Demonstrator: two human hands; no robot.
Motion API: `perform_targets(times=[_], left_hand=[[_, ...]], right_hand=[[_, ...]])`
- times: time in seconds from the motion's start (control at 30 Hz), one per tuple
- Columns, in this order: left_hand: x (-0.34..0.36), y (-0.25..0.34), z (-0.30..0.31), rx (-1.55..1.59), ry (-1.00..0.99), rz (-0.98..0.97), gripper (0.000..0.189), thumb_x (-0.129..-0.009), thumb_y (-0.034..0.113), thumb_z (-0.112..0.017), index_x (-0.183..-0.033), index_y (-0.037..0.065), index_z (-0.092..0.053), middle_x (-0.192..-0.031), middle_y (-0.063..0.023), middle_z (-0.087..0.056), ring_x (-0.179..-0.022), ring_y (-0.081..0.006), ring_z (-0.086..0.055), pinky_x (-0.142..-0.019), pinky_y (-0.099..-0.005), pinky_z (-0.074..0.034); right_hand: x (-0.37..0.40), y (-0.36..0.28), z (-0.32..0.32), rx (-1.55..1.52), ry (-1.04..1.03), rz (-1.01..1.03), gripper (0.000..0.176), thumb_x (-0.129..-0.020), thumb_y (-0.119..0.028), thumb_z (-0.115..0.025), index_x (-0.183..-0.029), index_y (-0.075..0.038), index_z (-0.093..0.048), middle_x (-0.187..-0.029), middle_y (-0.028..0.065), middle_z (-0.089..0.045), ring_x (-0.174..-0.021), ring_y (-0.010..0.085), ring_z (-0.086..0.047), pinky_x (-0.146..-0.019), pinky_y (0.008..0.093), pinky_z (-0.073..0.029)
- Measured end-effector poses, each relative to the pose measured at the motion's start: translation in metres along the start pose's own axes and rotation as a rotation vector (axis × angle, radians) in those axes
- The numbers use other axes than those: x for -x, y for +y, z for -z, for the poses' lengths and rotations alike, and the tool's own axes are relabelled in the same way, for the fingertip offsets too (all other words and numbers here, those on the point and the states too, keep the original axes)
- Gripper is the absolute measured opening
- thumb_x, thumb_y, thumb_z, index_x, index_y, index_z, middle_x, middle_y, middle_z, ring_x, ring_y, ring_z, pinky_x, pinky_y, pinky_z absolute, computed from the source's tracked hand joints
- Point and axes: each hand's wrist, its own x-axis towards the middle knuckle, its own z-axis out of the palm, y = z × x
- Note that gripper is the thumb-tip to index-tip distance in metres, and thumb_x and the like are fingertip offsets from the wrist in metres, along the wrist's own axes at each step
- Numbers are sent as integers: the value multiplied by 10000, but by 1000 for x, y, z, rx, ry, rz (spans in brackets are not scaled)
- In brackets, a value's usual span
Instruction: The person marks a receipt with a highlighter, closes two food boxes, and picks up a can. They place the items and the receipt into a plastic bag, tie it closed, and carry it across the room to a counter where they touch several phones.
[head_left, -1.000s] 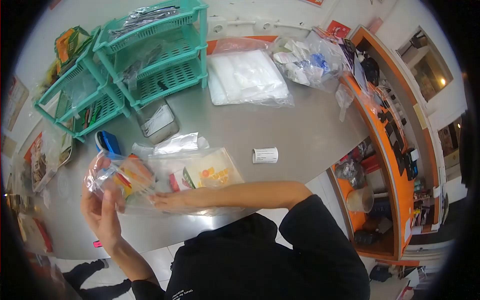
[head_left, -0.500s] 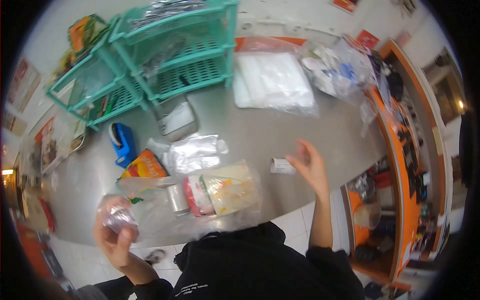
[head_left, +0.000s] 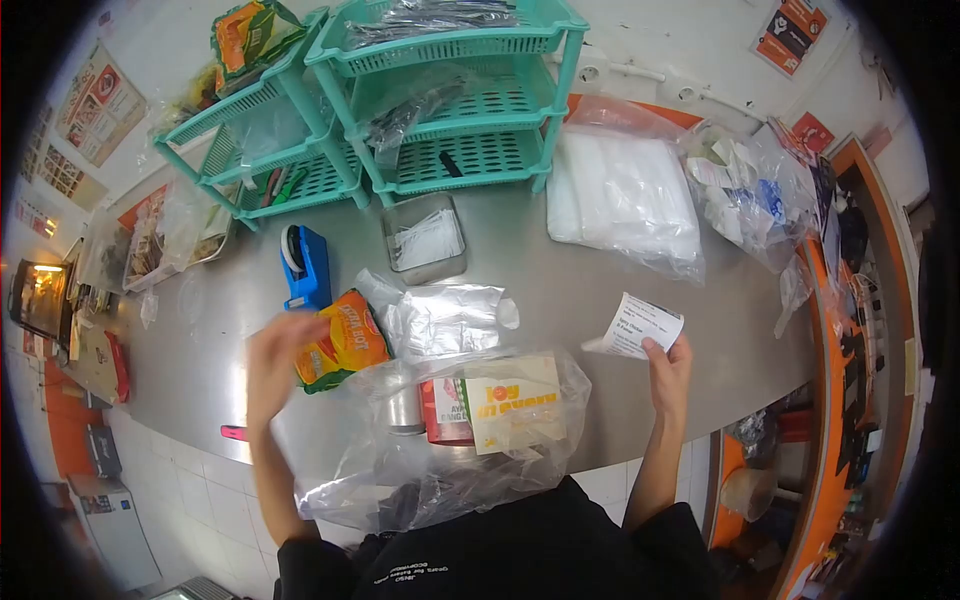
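My right hand [head_left: 672, 375] pinches a printed paper receipt [head_left: 640, 327] above the steel table. On the left, my left hand [head_left: 280, 360] is smeared by motion beside an orange and green packet [head_left: 345, 345]; whether it holds anything cannot be made out. Between my hands lies a clear plastic bag [head_left: 340, 440] with a cream box printed in yellow [head_left: 515, 400], a red and white package [head_left: 446, 410] and a silver can [head_left: 405, 400] in or under it. Just behind the bag is a foil-wrapped item [head_left: 450, 320].
A blue tape dispenser [head_left: 308, 270] and a metal tray of white packets [head_left: 425, 240] stand on the steel table [head_left: 520, 270]. Green racks [head_left: 455, 45] rise behind. White plastic bags [head_left: 625, 200] lie at the back right, near an orange shelf [head_left: 820, 480].
My right hand has picked up the receipt, which lay curled on the table. My left hand has let go of a crumpled clear plastic piece and moved up near the packet. The view has shifted.
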Motion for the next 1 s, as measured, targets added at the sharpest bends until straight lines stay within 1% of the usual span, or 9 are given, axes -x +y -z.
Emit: perform_targets(times=[0.03, 0.07, 0.13, 0.3, 0.47, 0.6, 0.8, 0.9, 1.0], left_hand=[[-18, -12, -19, -167, -157, 147, 186, -831, 121, -480, -942, 1, -569, -856, -100, -614, -798, -138, -587, -668, -252, -450], [-33, -46, -37, -265, -273, 22, 236, -804, 144, -518, -995, 9, -548, -875, -113, -612, -798, -170, -598, -662, -274, -459], [-46, -106, -68, -723, -352, -92, 282, -766, 146, -545, -1026, 37, -534, -862, -130, -609, -760, -239, -600, -683, -346, -451], [-54, -155, -79, -1171, -429, -58, 296, -673, 90, -572, -969, 87, -563, -784, -121, -603, -821, -262, -557, -720, -415, -411], [-62, -121, -49, -775, -381, -212, 227, -668, 4, -527, -881, 59, -586, -774, -103, -591, -767, -252, -555, -701, -376, -426], [-62, -54, -15, -580, -93, -117, 237, -719, -27, -495, -944, 27, -543, -903, -107, -568, -718, -206, -565, -613, -299, -445], [-14, -15, 70, -399, 356, 49, 361, -814, -10, -444, -1165, 10, -362, -958, -126, -514, -665, -148, -586, -525, -215, -456], [42, 26, 76, -448, 515, -128, 443, -806, -13, -474, -1210, 18, -295, -971, -129, -516, -866, -152, -560, -620, -235, -468], [91, 95, 6, -220, 651, -335, 424, -772, -9, -519, -1158, 20, -345, -969, -123, -526, -972, -193, -514, -740, -293, -455]], right_hand=[[-6, -2, -4, -64, -37, 17, 256, -767, -61, -578, -1004, 20, -526, -956, 85, -585, -857, 136, -548, -777, 276, -418], [-12, -5, -10, -89, -68, -38, 265, -782, -75, -563, -1026, 16, -514, -969, 85, -579, -871, 142, -545, -783, 276, -418], [-21, -16, -20, -128, -116, -148, 285, -812, -105, -535, -1069, 9, -490, -995, 84, -568, -901, 153, -540, -795, 276, -418], [-36, -30, -48, -101, -27, 29, 269, -848, -135, -497, -1079, 3, -482, -1008, 78, -563, -902, 120, -532, -788, 252, -417], [-37, -45, -58, -193, -54, -59, 273, -865, -170, -483, -1064, 16, -494, -994, 70, -572, -895, 101, -526, -776, 237, -411], [-39, -42, -61, -163, -67, -34, 300, -864, -201, -489, -1062, 24, -491, -930, 62, -592, -815, 93, -546, -702, 237, -432], [-50, -5, -31, 777, -14, -204, 381, -808, -263, -569, -1015, 51, -510, -719, 113, -601, -608, 139, -574, -523, 280, -443], [-12, -56, -45, 930, 136, 199, 393, -784, -260, -592, -1000, 59, -512, -711, 132, -590, -614, 190, -585, -535, 305, -451], [44, -106, -87, 390, -614, 219, 357, -754, -201, -610, -1008, 31, -516, -862, 128, -592, -684, 228, -594, -632, 305, -465]])
